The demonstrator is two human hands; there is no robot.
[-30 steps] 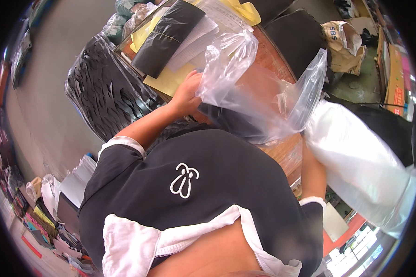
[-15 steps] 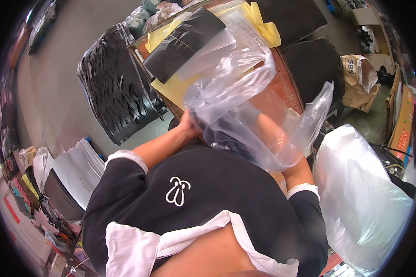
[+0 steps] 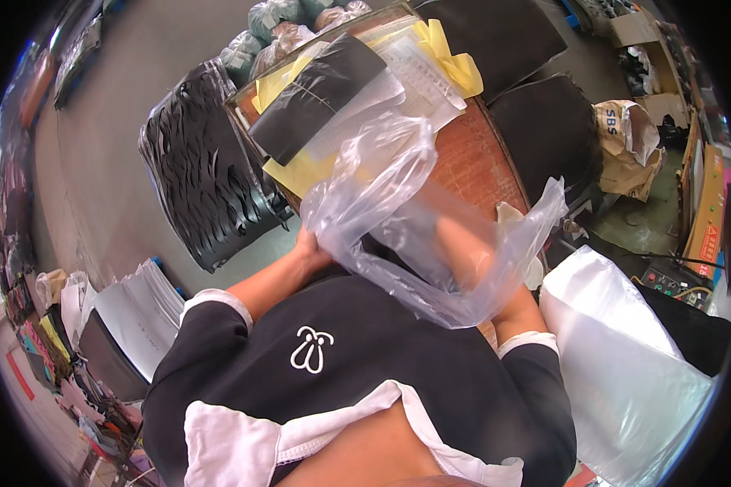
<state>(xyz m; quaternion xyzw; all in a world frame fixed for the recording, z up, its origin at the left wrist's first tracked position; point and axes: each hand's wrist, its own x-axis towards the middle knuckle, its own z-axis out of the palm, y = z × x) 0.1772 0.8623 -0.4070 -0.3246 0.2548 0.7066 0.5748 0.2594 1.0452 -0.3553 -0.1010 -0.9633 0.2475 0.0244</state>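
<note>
A clear plastic bag (image 3: pixel 379 172) spreads crumpled in front of my chest, over the near edge of the table. At its left side, my left hand (image 3: pixel 309 247) closes on the film; its fingertips are hidden behind the folds. My right hand (image 3: pixel 437 226) reaches into the bag from the right, and the film wraps round my forearm. Its fingers are lost in the folds and blur, so I cannot make out their pose. Something dark shows below the bag between my hands, too covered to name.
On the wooden table (image 3: pixel 481 162) lie a black plastic packet (image 3: pixel 317 96), printed papers (image 3: pixel 418 77) and yellow sheets (image 3: pixel 448 61). Dark strip-cut sheets (image 3: pixel 207 162) stand left. To the right are a large whitish plastic-wrapped bundle (image 3: pixel 617 325) and a brown paper sack (image 3: pixel 625 154).
The bag has shifted lower and left, its upper end sinking and exposing more of the tabletop. My left hand has moved slightly left and down. The right hand remains inside the bag.
</note>
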